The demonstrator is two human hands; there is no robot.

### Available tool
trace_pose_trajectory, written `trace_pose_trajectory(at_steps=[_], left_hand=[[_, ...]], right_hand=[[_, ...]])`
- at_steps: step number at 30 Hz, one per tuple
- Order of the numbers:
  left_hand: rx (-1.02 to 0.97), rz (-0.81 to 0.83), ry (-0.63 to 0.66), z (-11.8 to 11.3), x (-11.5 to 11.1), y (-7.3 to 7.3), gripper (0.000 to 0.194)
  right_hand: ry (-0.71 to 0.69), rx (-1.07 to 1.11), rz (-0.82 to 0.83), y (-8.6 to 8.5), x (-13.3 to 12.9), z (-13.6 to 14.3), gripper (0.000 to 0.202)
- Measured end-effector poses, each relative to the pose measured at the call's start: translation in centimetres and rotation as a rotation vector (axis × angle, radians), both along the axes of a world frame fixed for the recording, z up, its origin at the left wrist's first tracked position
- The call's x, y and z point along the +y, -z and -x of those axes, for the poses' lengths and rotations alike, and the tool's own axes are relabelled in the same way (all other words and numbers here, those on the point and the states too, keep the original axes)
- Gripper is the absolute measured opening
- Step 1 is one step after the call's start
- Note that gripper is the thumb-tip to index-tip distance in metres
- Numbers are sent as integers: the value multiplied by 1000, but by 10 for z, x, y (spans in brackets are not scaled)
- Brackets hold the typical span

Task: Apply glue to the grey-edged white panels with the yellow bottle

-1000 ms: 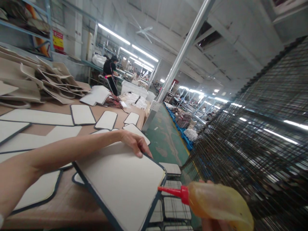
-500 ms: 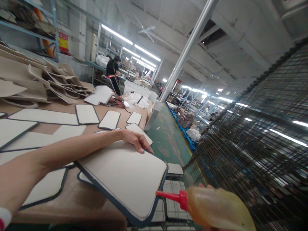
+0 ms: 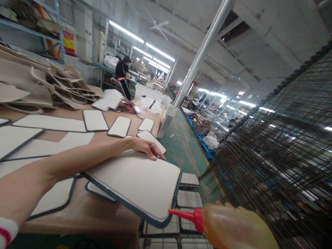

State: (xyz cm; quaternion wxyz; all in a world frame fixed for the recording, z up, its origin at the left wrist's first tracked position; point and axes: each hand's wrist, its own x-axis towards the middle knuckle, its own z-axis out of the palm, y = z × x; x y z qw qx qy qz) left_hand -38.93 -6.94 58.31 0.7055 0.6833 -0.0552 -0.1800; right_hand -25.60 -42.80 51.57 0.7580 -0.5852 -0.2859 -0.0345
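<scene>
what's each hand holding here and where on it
The left hand presses down on the far edge of the white dark-edged panel, not wrapped around it. The squeeze bottle is gripped from below, the right hand mostly hidden.

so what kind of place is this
Most likely a factory floor, perhaps making mats or bag panels: cut white panels with dark edging cover the workbench, wire drying racks stand alongside, and strip lights run overhead.

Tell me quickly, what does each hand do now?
Left hand: open, flat on the white panel.
Right hand: hidden behind the glue bottle; cannot tell.
</scene>
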Motion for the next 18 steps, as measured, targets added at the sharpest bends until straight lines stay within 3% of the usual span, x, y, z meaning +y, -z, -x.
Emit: trace_pose_trajectory(at_steps=[5,8,10,15,18], left_hand=[[14,-1,-54,1,2,3,50],[2,17,-118,2,5,8,48],[0,27,-172,2,7,12,48],[-31,75,-299,3,9,23,48],[-33,142,-316,2,9,32,49]], right_hand=[[54,-44,49,31,-14,-42,42],[215,-170,213,32,-25,-53,41],[224,-179,275,28,-30,-59,42],[196,-244,248,32,-18,-78,40],[207,-300,171,35,-6,-65,40]])
